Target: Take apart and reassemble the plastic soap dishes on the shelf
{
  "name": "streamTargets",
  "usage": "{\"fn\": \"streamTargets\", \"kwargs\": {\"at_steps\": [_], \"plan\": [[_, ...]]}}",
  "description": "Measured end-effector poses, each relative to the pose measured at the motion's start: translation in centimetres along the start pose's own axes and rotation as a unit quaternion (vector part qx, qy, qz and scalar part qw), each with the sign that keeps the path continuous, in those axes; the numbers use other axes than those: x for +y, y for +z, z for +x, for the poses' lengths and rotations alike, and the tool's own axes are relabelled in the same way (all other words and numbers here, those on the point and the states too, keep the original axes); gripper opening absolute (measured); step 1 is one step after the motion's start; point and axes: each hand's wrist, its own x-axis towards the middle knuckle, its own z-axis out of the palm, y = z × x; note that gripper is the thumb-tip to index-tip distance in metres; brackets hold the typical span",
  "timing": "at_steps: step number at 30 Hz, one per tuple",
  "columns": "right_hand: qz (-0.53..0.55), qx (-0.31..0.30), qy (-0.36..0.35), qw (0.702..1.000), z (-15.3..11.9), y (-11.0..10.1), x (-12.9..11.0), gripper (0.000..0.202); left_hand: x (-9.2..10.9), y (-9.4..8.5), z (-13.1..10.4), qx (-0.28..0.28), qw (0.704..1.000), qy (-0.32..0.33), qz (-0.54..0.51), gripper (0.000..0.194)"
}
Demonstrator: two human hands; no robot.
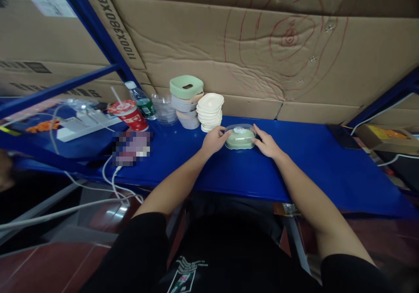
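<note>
Left hand and right hand in two-sided pinch on rounded green box, clear plastic lid

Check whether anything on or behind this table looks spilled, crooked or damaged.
Nothing looks spilled. The cardboard behind the table is creased and wrinkled, with red rings scrawled across it, odd for a backing panel. The green box looks upright.

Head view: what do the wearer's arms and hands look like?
Short black sleeves, forearms uncovered below them. Left hand and right hand ungloved, five-fingered; no watch or bracelet visible. Black shirt front carries a white-outlined print.
</note>
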Motion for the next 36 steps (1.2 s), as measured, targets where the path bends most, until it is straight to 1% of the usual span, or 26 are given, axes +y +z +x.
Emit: {"fn": "streamTargets", "kwargs": {"at_steps": [3,7,11,17,23,27,31,34,36], "plan": [[-0.015,-0.012,0.007,1.0,0.0,0.0,0.3,0.086,-0.1,0.1,0.0,-0.01,1.0,-0.002,0.013,0.04],[-0.037,-0.011,0.017,0.999,-0.1,0.1,0.5,0.087,-0.3,0.5,0.2,-0.021,0.999,-0.014,0.02,0.039],[-0.039,-0.023,0.042,0.998,-0.2,-0.1,0.5,0.086,-0.5,0.8,0.3,-0.02,1.0,-0.008,0.012,0.038],[-0.031,-0.037,0.069,0.996,-0.2,-0.5,0.5,0.09,-0.2,0.8,0.1,-0.038,0.999,0.002,-0.007,0.047],[-0.054,-0.041,0.036,0.997,-0.4,-0.8,0.7,0.094,-0.1,0.8,0.0,-0.041,0.999,-0.011,-0.007,0.046],[-0.065,-0.035,0.028,0.997,-0.7,-1.0,0.7,0.093,0.0,0.6,-0.1,-0.043,0.999,-0.013,0.005,0.048],[-0.048,-0.039,0.012,0.998,-0.8,-1.3,0.3,0.089,0.0,0.6,-0.1,-0.016,1.0,0.009,0.022,0.043],[-0.032,-0.039,-0.005,0.999,-0.9,-1.5,0.0,0.084,0.0,0.5,-0.1,-0.02,1.0,0.012,0.019,0.041],[-0.027,-0.041,-0.008,0.999,-0.9,-1.6,-0.1,0.085,0.1,0.5,-0.2,-0.02,1.0,0.009,0.016,0.041]]}}
